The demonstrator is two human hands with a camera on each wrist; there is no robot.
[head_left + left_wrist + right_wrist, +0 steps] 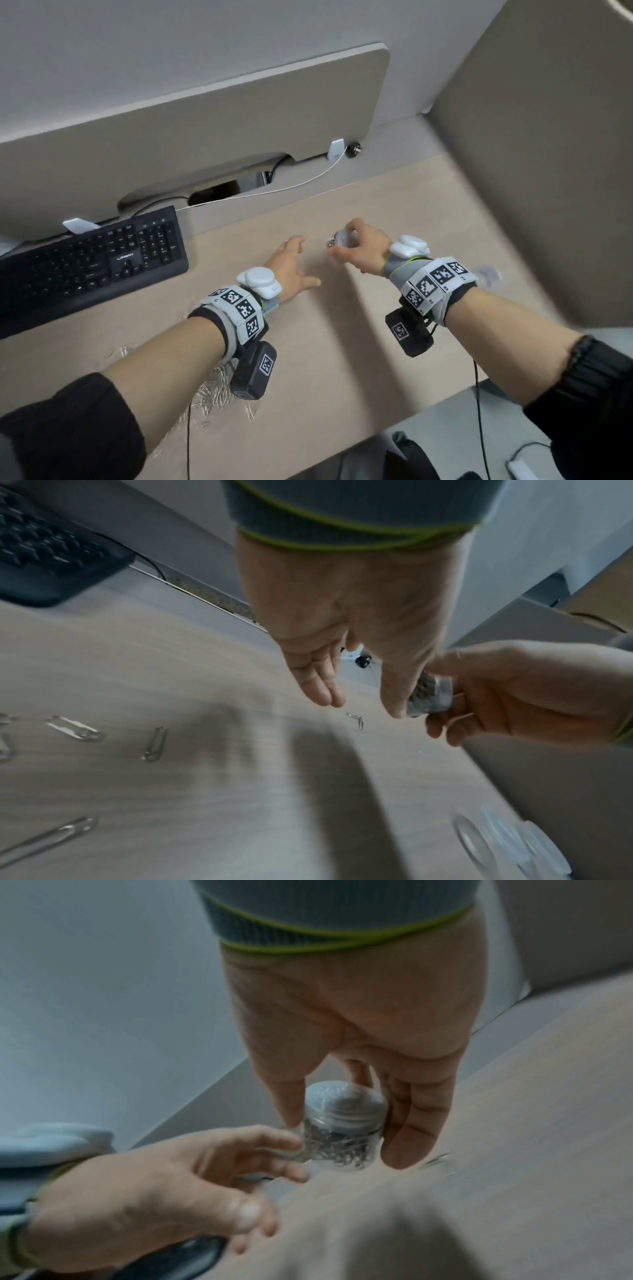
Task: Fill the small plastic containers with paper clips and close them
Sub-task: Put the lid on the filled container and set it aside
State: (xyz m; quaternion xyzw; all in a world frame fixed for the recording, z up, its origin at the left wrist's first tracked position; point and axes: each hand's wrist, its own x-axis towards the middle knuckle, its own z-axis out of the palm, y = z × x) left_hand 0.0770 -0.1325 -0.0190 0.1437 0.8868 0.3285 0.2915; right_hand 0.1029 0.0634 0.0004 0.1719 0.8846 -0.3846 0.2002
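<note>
**Right hand holds a filled jar above the desk**

The wood-grain desk (376, 212) spans the scene, with a grey partition (191, 116) along its far edge. A black keyboard (92, 260) lies at the far left of the desk. Near the person, a loose heap of paper clips (209, 394) lies partly under the left forearm, and the left wrist view shows single clips scattered on the wood. Some clear round plastic pieces (507, 840), too blurred to name, lie at the desk's right side. The left hand (291, 267) hovers over the desk with its fingers spread and relaxed, holding nothing, just beside the jar. The right hand (366, 250) wraps thumb and fingers around a small clear plastic container (342, 1131) packed with paper clips, held off the desk. One paper clip (356, 720) lies under the hands.
</note>
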